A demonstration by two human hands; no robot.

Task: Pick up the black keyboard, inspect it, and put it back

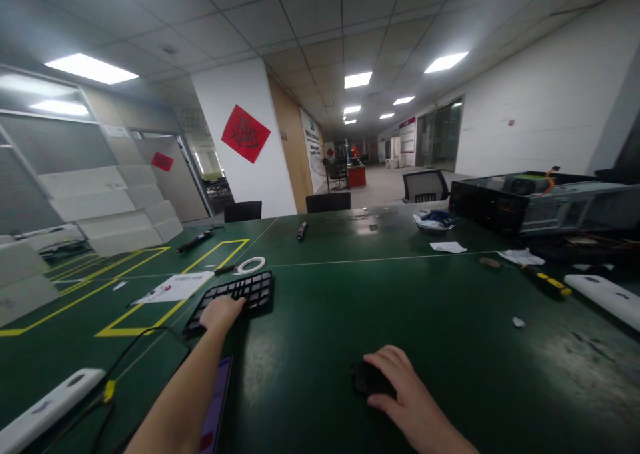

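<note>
My left hand [221, 311] reaches out to a black keyboard [250, 291] on the dark green table [350, 294] and rests on its near edge; its fingers are hidden from me. My right hand [400, 387] lies over a small black mouse [367, 379] close to me, fingers curved round it. A phone with a lit screen [216, 407] lies flat under my left forearm.
A roll of white tape [251, 264], a printed sheet [175, 287] and yellow floor-tape markings sit left of the keyboard. An open computer case [530, 204], a screwdriver [547, 282], papers and a small dish [433, 222] are at the right. Chairs stand behind the table.
</note>
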